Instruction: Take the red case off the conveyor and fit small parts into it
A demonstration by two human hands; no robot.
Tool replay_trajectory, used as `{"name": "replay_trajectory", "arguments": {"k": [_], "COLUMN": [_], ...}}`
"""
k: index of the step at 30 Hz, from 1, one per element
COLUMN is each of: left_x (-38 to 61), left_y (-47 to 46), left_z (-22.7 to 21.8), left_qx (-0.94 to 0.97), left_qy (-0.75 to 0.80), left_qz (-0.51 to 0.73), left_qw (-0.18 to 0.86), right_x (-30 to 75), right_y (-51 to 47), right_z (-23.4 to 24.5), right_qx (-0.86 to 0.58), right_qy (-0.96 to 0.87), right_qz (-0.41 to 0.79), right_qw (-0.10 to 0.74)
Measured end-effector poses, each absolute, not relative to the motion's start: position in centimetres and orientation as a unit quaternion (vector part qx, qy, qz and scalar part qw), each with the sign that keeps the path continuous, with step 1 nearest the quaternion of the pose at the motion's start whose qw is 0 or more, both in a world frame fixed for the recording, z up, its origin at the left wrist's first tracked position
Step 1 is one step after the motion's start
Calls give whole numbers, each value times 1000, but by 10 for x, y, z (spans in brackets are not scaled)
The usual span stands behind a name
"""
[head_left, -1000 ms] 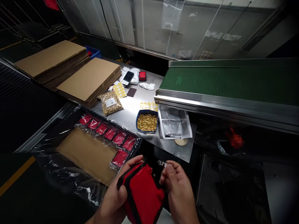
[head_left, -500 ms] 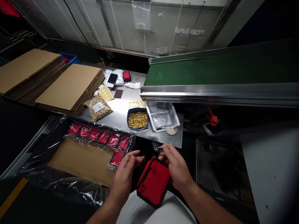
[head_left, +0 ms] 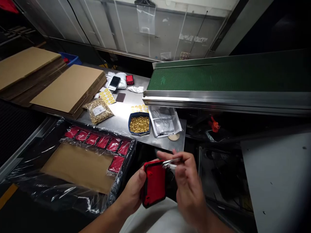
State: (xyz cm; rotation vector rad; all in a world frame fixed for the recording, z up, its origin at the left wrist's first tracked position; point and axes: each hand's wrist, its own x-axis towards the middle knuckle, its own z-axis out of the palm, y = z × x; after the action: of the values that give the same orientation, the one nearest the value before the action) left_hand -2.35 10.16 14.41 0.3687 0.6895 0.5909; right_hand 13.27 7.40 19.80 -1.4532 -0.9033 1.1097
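My left hand [head_left: 135, 189] grips a red plastic case [head_left: 155, 183] with black edging by its left side. The case is tilted over my lap, its flat red face toward me. My right hand [head_left: 188, 184] pinches a small shiny metal tool [head_left: 170, 161] with thin prongs, like tweezers or snips. Its tip is at the case's upper right edge; I cannot tell if it touches. A blue tray [head_left: 132, 128] of small gold-coloured metal parts stands on the table above my hands.
A lined carton [head_left: 73, 168] at left holds several red cases [head_left: 103, 142]. On the metal table [head_left: 121, 111] lie a bag of gold parts [head_left: 99, 111], stickers, a phone [head_left: 114, 83] and a white box [head_left: 178, 124]. Cardboard stacks [head_left: 68, 85] sit left; a green conveyor [head_left: 194, 77] runs right.
My left hand has taken hold of the red case, and my right hand has let go of it, keeping the metal tool. The case has turned more upright and shifted slightly left.
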Motion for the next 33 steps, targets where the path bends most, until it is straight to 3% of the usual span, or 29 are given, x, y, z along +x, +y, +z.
{"name": "replay_trajectory", "arguments": {"k": [3, 7, 15, 19, 26, 33], "left_x": [-21, -25, -26, -27, -33, -40], "left_y": [103, 104, 105, 109, 108, 106], "left_z": [141, 139, 153, 154, 156, 156], "left_qx": [293, 349, 85, 15, 0, 3], "left_qy": [359, 375, 301, 225, 239, 283], "left_qz": [310, 336, 336, 347, 363, 358], "left_qw": [830, 790, 888, 910, 901, 890], "right_x": [120, 127, 170, 171, 217, 248], "right_y": [64, 67, 76, 87, 108, 101], "right_z": [205, 195, 149, 97, -37, -80], "right_qx": [-583, -579, -699, -692, -782, -824], "right_qy": [-450, -403, -239, -322, -397, -430], "right_qz": [477, 499, 485, 483, 347, 271], "right_qw": [481, 503, 469, 429, 332, 249]}}
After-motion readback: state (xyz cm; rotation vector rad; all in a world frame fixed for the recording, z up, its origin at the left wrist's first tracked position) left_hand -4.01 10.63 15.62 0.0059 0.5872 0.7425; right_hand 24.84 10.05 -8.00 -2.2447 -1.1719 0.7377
